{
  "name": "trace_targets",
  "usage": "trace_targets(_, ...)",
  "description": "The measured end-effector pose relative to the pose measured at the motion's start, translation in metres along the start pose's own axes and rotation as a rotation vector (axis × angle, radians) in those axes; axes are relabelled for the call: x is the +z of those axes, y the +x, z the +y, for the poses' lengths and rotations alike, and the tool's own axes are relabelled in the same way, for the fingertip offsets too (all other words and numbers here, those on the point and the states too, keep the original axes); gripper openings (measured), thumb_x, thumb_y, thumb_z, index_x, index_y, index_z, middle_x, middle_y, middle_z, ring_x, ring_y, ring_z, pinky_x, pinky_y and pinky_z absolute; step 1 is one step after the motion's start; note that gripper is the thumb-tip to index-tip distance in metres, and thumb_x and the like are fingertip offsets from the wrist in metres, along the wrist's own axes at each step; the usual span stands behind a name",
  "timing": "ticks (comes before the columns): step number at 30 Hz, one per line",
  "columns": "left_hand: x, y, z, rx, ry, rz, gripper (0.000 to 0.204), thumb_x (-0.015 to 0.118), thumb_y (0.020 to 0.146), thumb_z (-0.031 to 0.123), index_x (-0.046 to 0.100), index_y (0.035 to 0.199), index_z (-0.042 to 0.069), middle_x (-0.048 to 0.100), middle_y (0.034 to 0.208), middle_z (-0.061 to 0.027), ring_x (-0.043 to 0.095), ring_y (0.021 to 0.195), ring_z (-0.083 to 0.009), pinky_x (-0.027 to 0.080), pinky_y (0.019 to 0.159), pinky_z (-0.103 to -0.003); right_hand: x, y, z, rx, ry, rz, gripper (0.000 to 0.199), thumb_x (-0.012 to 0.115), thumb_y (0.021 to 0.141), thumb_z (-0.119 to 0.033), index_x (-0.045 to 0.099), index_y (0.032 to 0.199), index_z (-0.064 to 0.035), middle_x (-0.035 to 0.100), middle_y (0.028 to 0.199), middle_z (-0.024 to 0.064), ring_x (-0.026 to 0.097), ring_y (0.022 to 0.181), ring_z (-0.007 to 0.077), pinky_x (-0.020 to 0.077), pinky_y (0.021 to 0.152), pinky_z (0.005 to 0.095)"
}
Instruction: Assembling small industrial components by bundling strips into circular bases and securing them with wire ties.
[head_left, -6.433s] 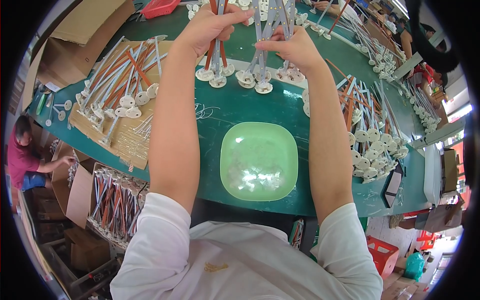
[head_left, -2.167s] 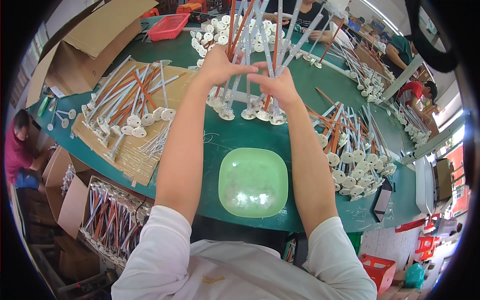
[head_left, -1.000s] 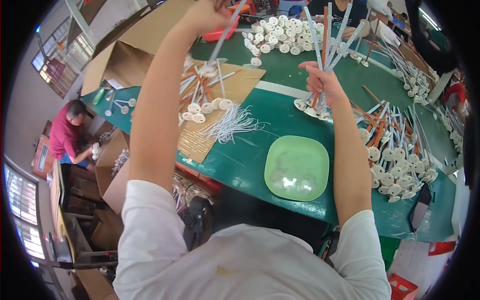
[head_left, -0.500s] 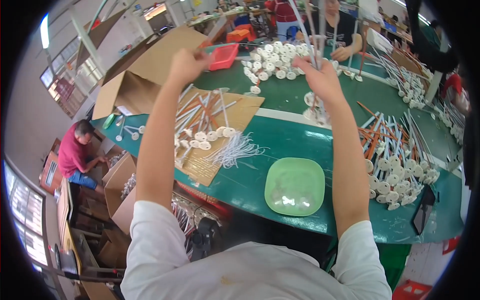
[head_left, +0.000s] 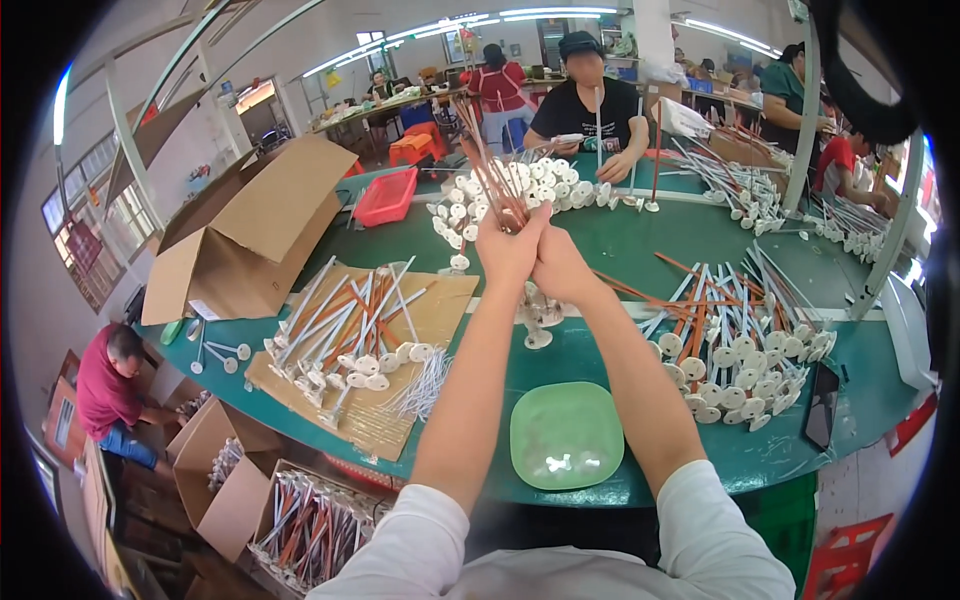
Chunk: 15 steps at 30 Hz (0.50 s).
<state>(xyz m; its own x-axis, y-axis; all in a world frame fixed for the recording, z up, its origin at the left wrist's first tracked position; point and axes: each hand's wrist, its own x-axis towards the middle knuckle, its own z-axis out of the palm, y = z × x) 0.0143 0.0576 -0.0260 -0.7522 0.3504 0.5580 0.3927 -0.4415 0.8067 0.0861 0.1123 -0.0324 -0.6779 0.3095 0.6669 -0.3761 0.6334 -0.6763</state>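
My left hand (head_left: 507,252) and my right hand (head_left: 562,264) are close together in front of me, both closed round an upright bundle of rods (head_left: 490,165). The rods show mostly brown above my fists. White round end pieces (head_left: 538,322) of the bundle hang below my hands, over the table's near part. Just beyond my hands lies a heap of similar white discs (head_left: 560,185). Nearer to me stands a light green square bowl (head_left: 567,436), seemingly with something pale in it. Left of my forearms is a tuft of thin white ties (head_left: 421,384).
Brown and white rods (head_left: 345,320) lie on flattened cardboard (head_left: 390,430) at left; another pile of disc-ended rods (head_left: 735,360) lies right. A large carton (head_left: 255,240), a red tray (head_left: 386,197) and a dark flat object (head_left: 822,405) surround them. Across the table sits a co-worker (head_left: 590,110).
My left hand has come from the upper left to join my right hand at the rods. Both hands now enclose the bundle. The view has tilted up, showing more of the room.
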Motion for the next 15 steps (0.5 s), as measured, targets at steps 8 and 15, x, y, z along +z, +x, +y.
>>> trace_targets(8,-0.001,0.0,-0.02,-0.309,-0.122,-0.089,0.033,0.072,0.08,0.032,0.068,0.08,-0.001,0.064,0.071,-0.0037,0.055,0.064,-0.0091,0.043,0.058,-0.026,-0.061,-0.002,-0.028,-0.054,-0.583,-0.221,0.053,0.072,0.071,-0.03,0.057,0.11,0.0026,0.062,0.103,0.0204,0.06,0.097,0.0342,0.046,0.086,0.0387)
trace_targets(15,0.013,0.002,-0.032,0.173,-0.042,-0.276,0.03,0.068,0.078,0.015,0.062,0.104,0.002,0.067,0.091,-0.0078,0.064,0.083,-0.0162,0.048,0.075,-0.03,-0.032,0.025,-0.07,0.112,-0.436,0.175,0.076,0.08,0.066,-0.04,0.047,0.123,-0.0034,0.066,0.087,0.0137,0.065,0.081,0.0217,0.0507,0.076,0.0322)
